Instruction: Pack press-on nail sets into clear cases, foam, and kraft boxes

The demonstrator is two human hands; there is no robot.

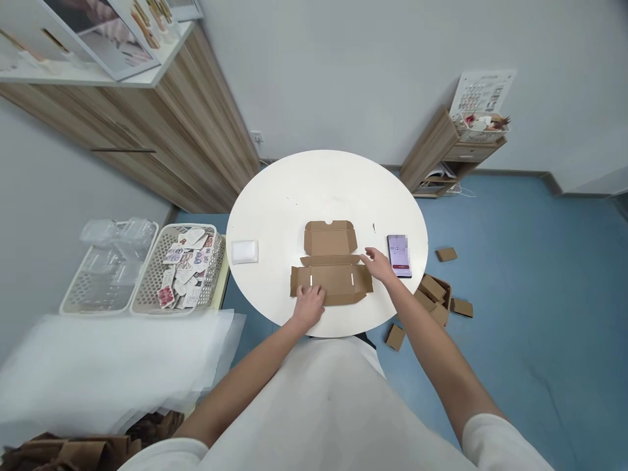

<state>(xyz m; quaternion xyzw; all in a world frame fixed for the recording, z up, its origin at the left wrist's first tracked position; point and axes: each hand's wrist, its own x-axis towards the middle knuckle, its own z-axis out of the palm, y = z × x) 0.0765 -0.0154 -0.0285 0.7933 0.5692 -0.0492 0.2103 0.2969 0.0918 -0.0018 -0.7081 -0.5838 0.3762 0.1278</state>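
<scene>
A flat, unfolded brown cardboard box (332, 280) lies on the white round table (324, 186), its lid panel pointing away from me. Two narrow white marks show on its nearer panel. My left hand (309, 306) rests on the near left part of this panel, fingers a little apart and fingertips on the cardboard. Beside the right end of the box's middle strip is my right hand (377, 263), its fingers extended and apart, with nothing visible in it. Whether its fingertips touch the cardboard, I cannot tell.
A white wrapped packet (244, 252) lies at the table's left, and a phone (399, 256) at its right. Small cardboard boxes (432, 288) fill a carton on the floor, with several loose around it. Baskets (142, 307) and white sheets (112, 366) stand left.
</scene>
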